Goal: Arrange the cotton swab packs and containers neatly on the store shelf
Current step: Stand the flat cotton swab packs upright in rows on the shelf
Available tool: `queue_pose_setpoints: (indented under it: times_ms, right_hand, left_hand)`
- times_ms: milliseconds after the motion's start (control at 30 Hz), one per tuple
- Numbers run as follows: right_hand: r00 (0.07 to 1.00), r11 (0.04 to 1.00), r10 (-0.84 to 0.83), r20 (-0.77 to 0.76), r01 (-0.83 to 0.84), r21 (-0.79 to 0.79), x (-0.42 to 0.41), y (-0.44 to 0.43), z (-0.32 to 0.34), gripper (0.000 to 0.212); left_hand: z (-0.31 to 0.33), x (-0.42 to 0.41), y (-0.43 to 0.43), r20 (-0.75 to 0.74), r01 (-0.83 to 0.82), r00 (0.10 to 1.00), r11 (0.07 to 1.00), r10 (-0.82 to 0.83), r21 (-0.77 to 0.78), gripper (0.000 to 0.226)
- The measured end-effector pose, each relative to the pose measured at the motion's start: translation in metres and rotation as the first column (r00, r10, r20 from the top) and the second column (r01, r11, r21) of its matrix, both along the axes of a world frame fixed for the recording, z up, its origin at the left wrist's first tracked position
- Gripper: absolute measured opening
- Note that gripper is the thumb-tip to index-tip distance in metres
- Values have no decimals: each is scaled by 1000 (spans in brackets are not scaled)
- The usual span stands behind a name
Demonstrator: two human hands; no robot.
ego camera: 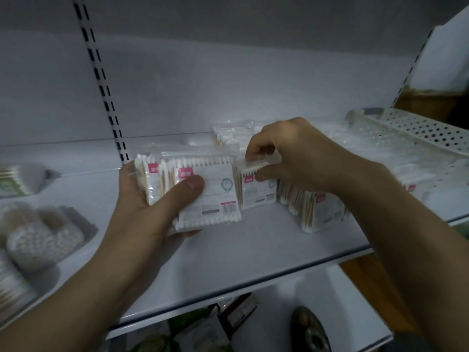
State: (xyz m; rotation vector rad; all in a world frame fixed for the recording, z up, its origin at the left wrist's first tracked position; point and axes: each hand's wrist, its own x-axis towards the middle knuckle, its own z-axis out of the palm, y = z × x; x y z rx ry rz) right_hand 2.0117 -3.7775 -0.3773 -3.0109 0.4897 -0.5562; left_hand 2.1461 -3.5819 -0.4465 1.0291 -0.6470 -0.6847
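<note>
shelf [228, 262]: white, below both sets of fingers.
left hand [152, 199]: thumb pressed on the front of the pack stack [215, 199], fingers curled behind.
right hand [291, 153]: thumb and forefinger pinching the top edge of the single pack [258, 194].
pack stack: clamped in the left fingers, above the shelf.
leaning packs [312, 212]: on the shelf, right of the pinching fingers.
single pack: upright under the right fingertips, just beside the pack stack.
</note>
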Motion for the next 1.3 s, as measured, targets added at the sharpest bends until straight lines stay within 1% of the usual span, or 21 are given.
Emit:
queue_pose_setpoints:
  times_ms: [67, 133, 300, 333, 367, 400, 433, 467, 500, 533, 567, 633, 700, 767, 867, 933, 1000, 1067, 1133, 1200, 1300]
  right_hand:
    - [999, 999, -24, -28, 25, 27, -1, 1, 0, 36]
    - [997, 999, -46, -60, 48, 20, -1, 1, 0, 41]
    - [990, 992, -126, -66, 124, -34, 2, 0, -1, 46]
    - [989, 989, -136, -64, 132, -59, 1, 2, 0, 45]
    - [992, 991, -120, -27, 118, -61, 1, 4, 2, 41]
    - [995, 996, -82, 60, 83, -24, 1, 9, 5, 32]
    - [984, 998, -39, 176, 29, 60, 2, 17, 10, 23]
    - [958, 984, -12, 287, -40, 174, 2, 26, 15, 19]
    - [938, 951, -7, 347, -101, 292, 3, 36, 20, 24]
    - [942, 908, 1, 337, -142, 394, 3, 46, 23, 31]
    - [957, 872, 29, 287, -165, 460, 4, 53, 24, 39]
    - [976, 848, 111, 188, -191, 495, 5, 62, 20, 49]
    - [974, 828, 141, 177, -214, 518, 3, 61, 19, 50]
    - [976, 798, 124, 181, -206, 566, -6, 56, 26, 48]
    - [985, 849, 46, 167, -127, 512, -27, 44, 41, 37]
    - [987, 877, -41, 153, -38, 478, -37, 37, 46, 37]
    - [985, 890, -91, 146, 15, 455, -41, 34, 44, 40]
    - [987, 899, -95, 131, 28, 438, -39, 34, 42, 39]
    - [993, 914, -59, 103, 12, 407, -37, 34, 40, 32]
    - [997, 935, -44, 71, 16, 353, -35, 32, 39, 27]
    - [998, 962, -60, 11, 55, 269, -35, 26, 37, 26]
  left_hand:
    - [-3, 4, 1, 6, -8, 1000, 1000, 8, 9, 59]
    - [-5, 7, 1, 4, -14, 1000, 1000, 13, 16, 54]
    - [-7, 8, 0, 4, -22, 1000, 999, 22, 29, 56]
    - [-7, 8, 0, 6, -24, 1000, 999, 24, 31, 56]
    - [-7, 7, 1, 9, -23, 1000, 999, 23, 34, 55]
    - [-6, 6, 1, 12, -22, 1000, 999, 21, 37, 55]
    - [-5, 5, 2, 17, -21, 1000, 999, 20, 37, 56]
    - [-4, 3, 2, 21, -25, 999, 999, 24, 36, 60]
    - [-3, 2, 2, 24, -33, 999, 999, 32, 35, 61]
    - [-3, 1, 2, 26, -47, 999, 998, 46, 37, 62]
    - [-2, 1, 3, 34, -60, 998, 997, 58, 39, 64]
    - [0, -1, 3, 58, -73, 996, 996, 71, 43, 70]
    - [3, -3, 3, 65, -79, 995, 996, 77, 32, 67]
    - [3, -3, 3, 55, -85, 995, 996, 83, 24, 58]
    - [-1, 4, 3, 68, -136, 989, 989, 132, 61, 45]
    - [-5, 9, 3, 60, -164, 985, 984, 160, 73, 44]
    - [-7, 11, 2, 55, -170, 985, 983, 166, 70, 43]
    - [-8, 10, -1, 44, -160, 987, 985, 157, 69, 41]
    - [-8, 10, -2, 42, -164, 986, 984, 162, 69, 41]
    - [-8, 9, -3, 43, -169, 985, 983, 166, 73, 45]
    - [-9, 9, -2, 42, -174, 984, 982, 171, 70, 49]
